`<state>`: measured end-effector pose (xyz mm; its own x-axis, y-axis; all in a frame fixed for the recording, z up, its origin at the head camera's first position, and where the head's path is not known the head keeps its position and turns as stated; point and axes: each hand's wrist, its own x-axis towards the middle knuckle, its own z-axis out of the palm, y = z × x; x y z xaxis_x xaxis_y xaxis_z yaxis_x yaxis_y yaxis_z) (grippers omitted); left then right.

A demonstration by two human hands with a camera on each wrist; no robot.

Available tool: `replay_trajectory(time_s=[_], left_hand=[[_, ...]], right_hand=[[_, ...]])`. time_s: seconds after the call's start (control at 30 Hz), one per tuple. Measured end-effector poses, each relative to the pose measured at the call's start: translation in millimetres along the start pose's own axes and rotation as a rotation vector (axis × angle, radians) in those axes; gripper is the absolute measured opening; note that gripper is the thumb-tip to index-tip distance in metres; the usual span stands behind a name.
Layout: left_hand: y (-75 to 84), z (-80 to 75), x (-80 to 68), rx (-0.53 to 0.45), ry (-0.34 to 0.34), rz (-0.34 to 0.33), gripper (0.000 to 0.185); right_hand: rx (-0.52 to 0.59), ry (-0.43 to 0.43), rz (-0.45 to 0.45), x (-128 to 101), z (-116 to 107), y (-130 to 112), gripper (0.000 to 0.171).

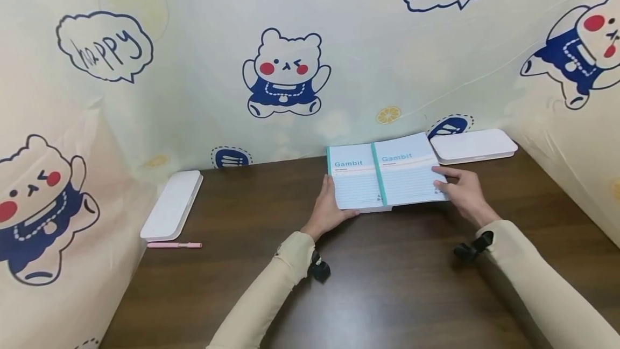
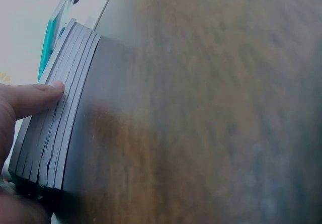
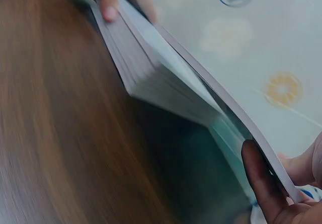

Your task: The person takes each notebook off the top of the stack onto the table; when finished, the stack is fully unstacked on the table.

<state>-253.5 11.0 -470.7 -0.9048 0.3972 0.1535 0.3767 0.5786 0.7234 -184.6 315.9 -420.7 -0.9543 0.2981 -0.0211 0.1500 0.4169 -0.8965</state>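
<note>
A stack of notebooks (image 1: 356, 182) with pale blue "Gambit" covers and green spines lies at the back of the table. My left hand (image 1: 326, 211) grips its near left corner, thumb (image 2: 43, 97) across the page edges in the left wrist view. Another Gambit notebook (image 1: 411, 171) is pinched at its right edge by my right hand (image 1: 464, 193). It overlaps the stack's right part and slants up to the right. In the right wrist view, its underside rises away from the stack (image 3: 133, 58), with fingers below and above its edge.
A white flat case (image 1: 474, 145) lies at the back right, beside the held notebook. Another white case (image 1: 173, 206) is at the left edge, with a pink pen (image 1: 174, 245) in front of it. A printed cloth (image 1: 194, 69) hangs behind the brown table (image 1: 387, 284).
</note>
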Motion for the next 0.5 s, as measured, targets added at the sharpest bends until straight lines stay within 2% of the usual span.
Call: replay_trajectory(time_s=[0.13,0.27,0.37,0.5], left_hand=[[1.2,-1.9,0.0,0.009,-0.012,-0.020,0.117],[2.1,-2.8,-0.2,0.015,-0.026,-0.036,0.118],[1.7,-2.1,-0.7,0.007,-0.025,-0.037,0.118],[-1.9,-3.6,-3.4,-0.005,-0.020,-0.053,0.118]], right_hand=[[-0.065,0.007,0.024,-0.7,-22.5,4.4,0.043],[-0.097,0.000,0.041,1.9,-32.8,7.4,0.043],[-0.091,-0.012,0.039,5.0,-30.9,11.6,0.043],[-0.094,-0.035,0.007,9.4,-17.7,17.7,0.041]])
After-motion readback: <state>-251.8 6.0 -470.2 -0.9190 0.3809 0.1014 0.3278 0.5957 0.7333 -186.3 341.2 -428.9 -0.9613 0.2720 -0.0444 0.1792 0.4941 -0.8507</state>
